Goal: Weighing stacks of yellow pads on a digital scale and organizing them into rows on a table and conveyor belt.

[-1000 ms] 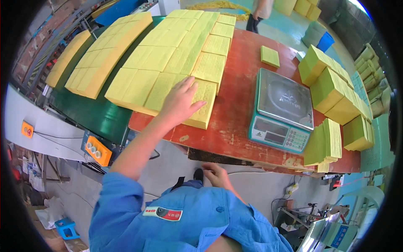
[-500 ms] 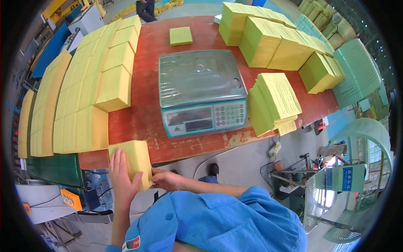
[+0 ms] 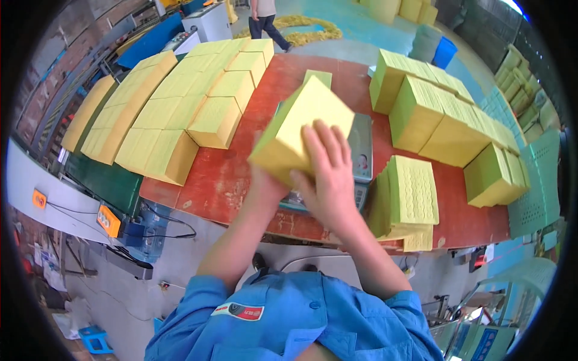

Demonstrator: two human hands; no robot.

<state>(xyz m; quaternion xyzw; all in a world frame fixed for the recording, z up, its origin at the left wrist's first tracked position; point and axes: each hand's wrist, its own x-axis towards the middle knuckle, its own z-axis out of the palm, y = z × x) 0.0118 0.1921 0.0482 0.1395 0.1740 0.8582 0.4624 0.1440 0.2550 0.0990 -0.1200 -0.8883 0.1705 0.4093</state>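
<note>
I hold a thick block of yellow paper (image 3: 298, 123) between both hands, tilted and raised over the digital scale (image 3: 363, 144). My right hand (image 3: 328, 171) presses on its near right face with the fingers spread along it. Under the block's lower left is my left hand (image 3: 269, 180), its fingers mostly hidden by the paper. The block covers most of the scale's plate and display. Just beyond it, a small thin pad of yellow paper (image 3: 319, 76) shows in part. To the scale's right stands an uneven stack of embossed yellow paper (image 3: 415, 192).
Rows of yellow paper blocks (image 3: 174, 114) fill the left of the red table (image 3: 208, 174). More blocks (image 3: 430, 120) stand at the far right, beside a green perforated chair (image 3: 536, 186). A person (image 3: 265, 21) walks beyond the table. Orange power sockets (image 3: 108, 221) lie at the lower left.
The paper block has come from the table's near left edge to above the scale, with both hands on it. My view has shifted, and the far person shows more fully.
</note>
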